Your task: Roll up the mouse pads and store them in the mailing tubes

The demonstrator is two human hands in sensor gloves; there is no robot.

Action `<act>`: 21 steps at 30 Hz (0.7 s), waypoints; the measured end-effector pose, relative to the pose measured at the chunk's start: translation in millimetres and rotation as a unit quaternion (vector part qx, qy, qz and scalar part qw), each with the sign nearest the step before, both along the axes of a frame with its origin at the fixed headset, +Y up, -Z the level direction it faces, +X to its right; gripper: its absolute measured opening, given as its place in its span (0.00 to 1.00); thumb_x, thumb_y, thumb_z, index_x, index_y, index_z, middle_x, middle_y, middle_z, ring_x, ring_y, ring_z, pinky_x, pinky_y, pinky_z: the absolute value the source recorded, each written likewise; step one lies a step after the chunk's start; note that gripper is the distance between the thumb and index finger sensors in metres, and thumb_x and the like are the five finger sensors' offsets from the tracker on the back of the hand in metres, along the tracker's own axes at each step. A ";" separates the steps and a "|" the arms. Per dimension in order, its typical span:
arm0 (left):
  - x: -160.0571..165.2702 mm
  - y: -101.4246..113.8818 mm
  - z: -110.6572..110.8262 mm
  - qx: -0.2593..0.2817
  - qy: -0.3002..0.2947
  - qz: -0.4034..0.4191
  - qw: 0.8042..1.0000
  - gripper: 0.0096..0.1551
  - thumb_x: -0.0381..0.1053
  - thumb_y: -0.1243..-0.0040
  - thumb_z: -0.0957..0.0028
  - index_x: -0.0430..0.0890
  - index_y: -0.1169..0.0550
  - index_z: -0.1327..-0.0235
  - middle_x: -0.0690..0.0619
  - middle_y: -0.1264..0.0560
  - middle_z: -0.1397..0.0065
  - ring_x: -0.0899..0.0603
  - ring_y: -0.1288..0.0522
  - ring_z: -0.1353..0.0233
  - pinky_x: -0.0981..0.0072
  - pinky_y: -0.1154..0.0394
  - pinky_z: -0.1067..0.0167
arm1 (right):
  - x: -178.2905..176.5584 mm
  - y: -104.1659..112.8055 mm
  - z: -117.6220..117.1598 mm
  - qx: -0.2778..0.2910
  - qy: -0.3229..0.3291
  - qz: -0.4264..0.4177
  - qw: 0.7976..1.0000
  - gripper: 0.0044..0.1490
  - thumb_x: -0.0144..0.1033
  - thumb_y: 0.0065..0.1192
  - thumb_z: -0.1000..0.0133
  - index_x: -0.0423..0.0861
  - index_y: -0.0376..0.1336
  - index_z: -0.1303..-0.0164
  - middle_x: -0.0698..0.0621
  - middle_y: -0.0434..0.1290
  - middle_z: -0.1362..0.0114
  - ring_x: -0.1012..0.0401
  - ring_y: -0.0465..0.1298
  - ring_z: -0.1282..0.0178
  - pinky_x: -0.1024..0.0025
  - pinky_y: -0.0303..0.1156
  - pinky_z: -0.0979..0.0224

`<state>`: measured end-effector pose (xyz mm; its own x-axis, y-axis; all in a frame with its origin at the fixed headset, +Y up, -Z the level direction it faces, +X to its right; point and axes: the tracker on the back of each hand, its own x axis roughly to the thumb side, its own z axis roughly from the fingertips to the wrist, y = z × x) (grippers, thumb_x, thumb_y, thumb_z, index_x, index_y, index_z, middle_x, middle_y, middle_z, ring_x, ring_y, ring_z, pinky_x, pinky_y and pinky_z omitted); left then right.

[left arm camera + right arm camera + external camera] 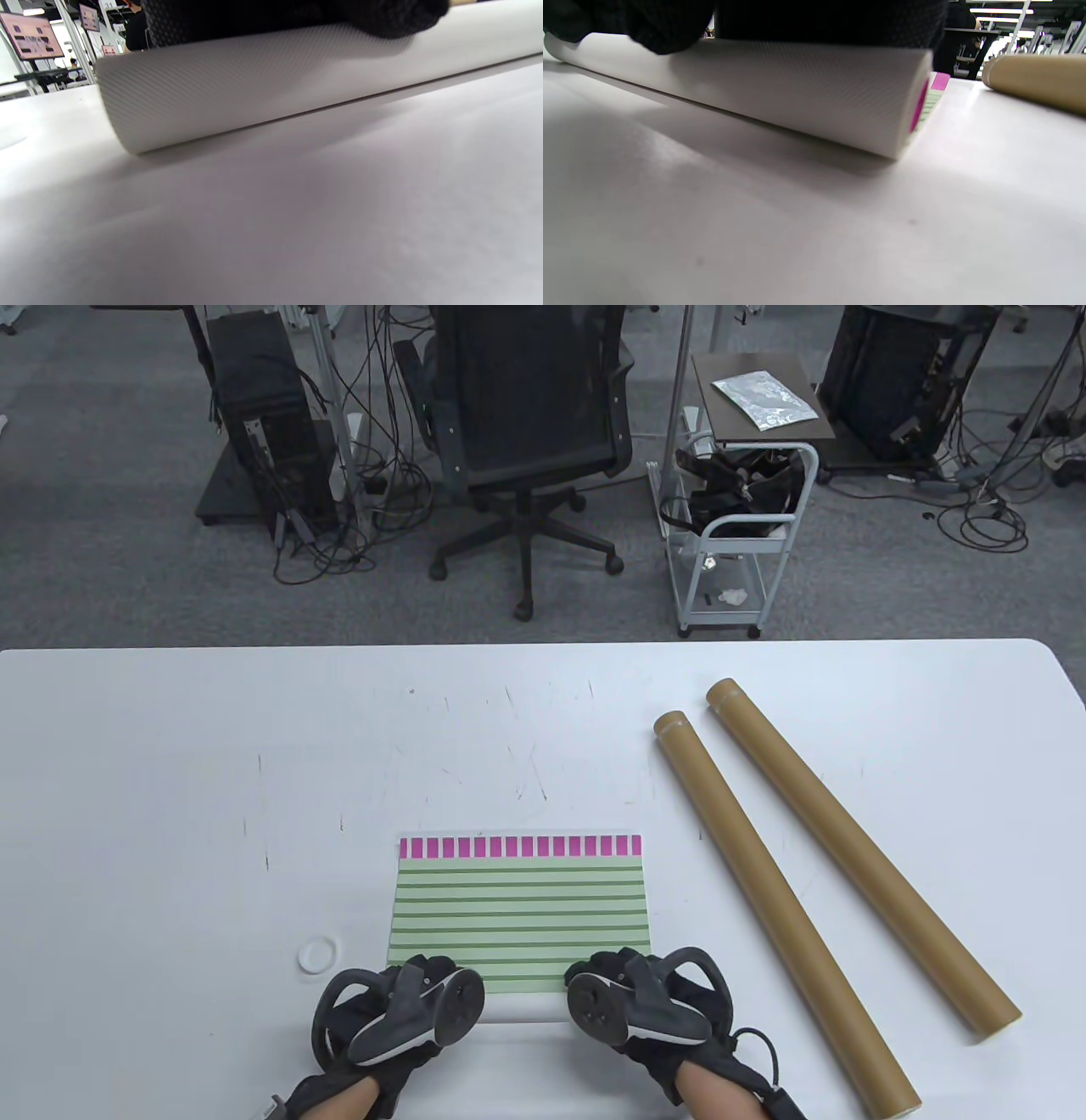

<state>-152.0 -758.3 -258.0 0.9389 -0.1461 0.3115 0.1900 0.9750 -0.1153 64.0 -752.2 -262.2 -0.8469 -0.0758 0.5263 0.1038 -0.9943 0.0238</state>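
A green-striped mouse pad [519,912] with a magenta far edge lies on the white table [170,780]. Its near edge is rolled into a white roll [524,1008], seen close in the left wrist view [237,84] and the right wrist view [806,89]. My left hand [416,984] rests on the roll's left end and my right hand [628,980] on its right end; gloved fingers [297,17] [818,19] lie over the top. Two brown mailing tubes [780,908] [861,857] lie diagonally to the right; one shows in the right wrist view [1035,80].
A white round cap [318,956] lies on the table left of the pad. Beyond the far table edge stand an office chair [530,432] and a white cart [738,543].
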 end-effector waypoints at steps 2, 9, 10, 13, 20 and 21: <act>1.6 -1.2 -0.5 0.000 0.003 -0.009 1.000 0.27 0.58 0.48 0.57 0.63 0.28 0.41 0.64 0.24 0.35 0.53 0.21 0.35 0.67 0.21 0.36 | -1.4 -2.8 -1.0 0.004 -0.001 0.011 1.000 0.33 0.48 0.59 0.50 0.54 0.61 0.34 0.53 0.72 0.33 0.55 0.75 0.40 0.58 0.73 0.33; 13.1 -6.1 11.8 0.038 -0.037 -0.074 0.996 0.30 0.56 0.56 0.51 0.60 0.39 0.32 0.58 0.30 0.28 0.47 0.21 0.32 0.61 0.21 0.36 | 0.4 -8.6 -9.9 -0.021 -0.027 -0.017 0.999 0.30 0.43 0.53 0.49 0.52 0.63 0.34 0.51 0.72 0.33 0.54 0.75 0.39 0.56 0.72 0.33; 13.9 -6.0 10.8 0.034 -0.038 -0.076 0.996 0.28 0.56 0.55 0.51 0.59 0.35 0.34 0.58 0.28 0.29 0.47 0.21 0.32 0.61 0.21 0.36 | 0.0 -8.6 -10.3 -0.017 -0.025 -0.011 0.999 0.30 0.43 0.52 0.48 0.52 0.63 0.34 0.52 0.72 0.33 0.54 0.75 0.39 0.57 0.72 0.33; 12.5 -2.9 8.9 0.016 -0.028 -0.058 0.998 0.29 0.55 0.55 0.52 0.59 0.34 0.34 0.58 0.27 0.30 0.46 0.22 0.31 0.60 0.22 0.33 | -0.5 -8.4 -11.5 -0.021 -0.029 -0.014 0.999 0.30 0.42 0.52 0.48 0.52 0.63 0.34 0.52 0.73 0.34 0.54 0.76 0.40 0.56 0.73 0.33; 7.7 9.7 8.9 -0.031 -0.025 -0.013 0.999 0.27 0.57 0.47 0.54 0.59 0.26 0.39 0.59 0.22 0.33 0.47 0.20 0.33 0.59 0.21 0.35 | -1.2 -4.7 -9.8 -0.083 -0.012 -0.020 0.996 0.30 0.44 0.55 0.50 0.50 0.66 0.37 0.50 0.75 0.37 0.54 0.78 0.45 0.58 0.75 0.37; 6.9 10.0 8.8 -0.037 -0.024 -0.006 0.999 0.27 0.58 0.46 0.55 0.59 0.25 0.40 0.59 0.22 0.34 0.47 0.20 0.34 0.59 0.21 0.35 | -1.0 -4.8 -9.6 -0.084 -0.013 -0.022 0.996 0.30 0.44 0.55 0.49 0.50 0.66 0.37 0.50 0.75 0.37 0.54 0.78 0.45 0.58 0.75 0.37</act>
<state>-145.1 -748.3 -249.2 0.9210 -0.1326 0.3663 0.2087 0.9619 -0.1765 63.0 -757.0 -271.8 -0.8614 0.0493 0.5056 0.0567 -0.9797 0.1921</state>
